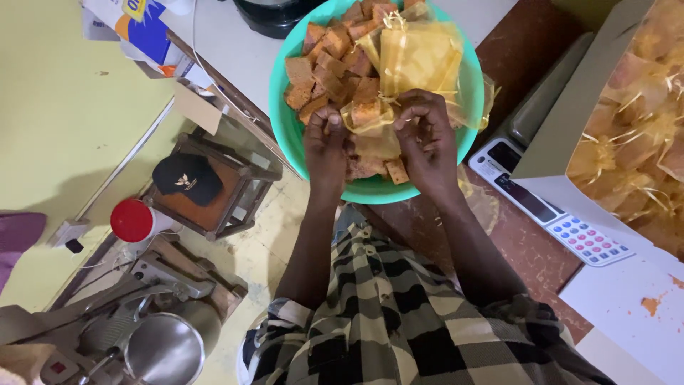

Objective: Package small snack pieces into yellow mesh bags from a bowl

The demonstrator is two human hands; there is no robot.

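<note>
Checked shirt sleeves lead up to my hands over the round turquoise plastic bowl (285,121). My right hand (427,139) and left hand (325,146) each pinch one side of a small sheer yellow pouch (367,117) holding an orange-brown square piece, between them above the bowl's near rim. More squares (324,68) lie just beyond, empty yellow pouches (420,57) right.

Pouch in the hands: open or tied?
Open. Both hands, left hand and right hand, spread the pouch mouth over the bowl; an orange block sits inside.
</note>
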